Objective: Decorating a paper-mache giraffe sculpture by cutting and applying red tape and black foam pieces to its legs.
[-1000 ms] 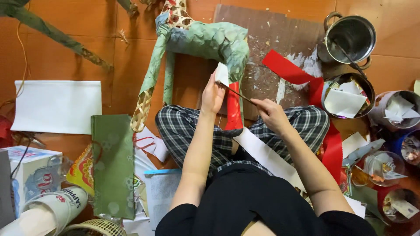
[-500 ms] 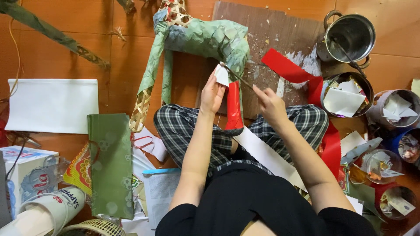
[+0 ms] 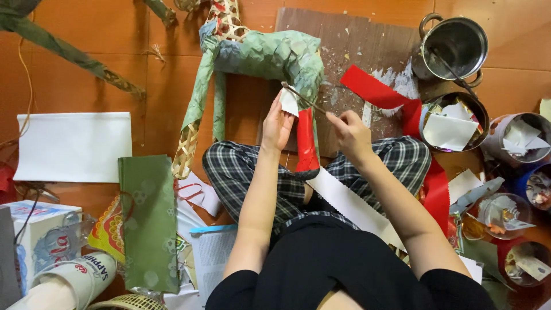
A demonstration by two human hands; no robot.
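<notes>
I sit cross-legged on an orange floor. My left hand (image 3: 277, 125) pinches a small white paper piece (image 3: 290, 103) against the leg of a green paper-covered animal figure (image 3: 270, 54). That leg is wrapped in red paper (image 3: 306, 140). My right hand (image 3: 350, 132) grips a thin brush (image 3: 302, 97) whose tip points up-left toward the white piece and the figure's body. A white paper strip (image 3: 350, 206) lies across my lap.
A brown cardboard sheet (image 3: 356, 40) lies under the figure. A steel pot (image 3: 456, 43), a bowl of paper pieces (image 3: 453, 120) and several small pots stand at right. A red ribbon (image 3: 413, 115), white sheet (image 3: 74, 146), green paper (image 3: 149, 224) and boxes lie around.
Both hands rose slightly toward the figure. The brush swung from lying across the red leg to pointing at the white piece near the body.
</notes>
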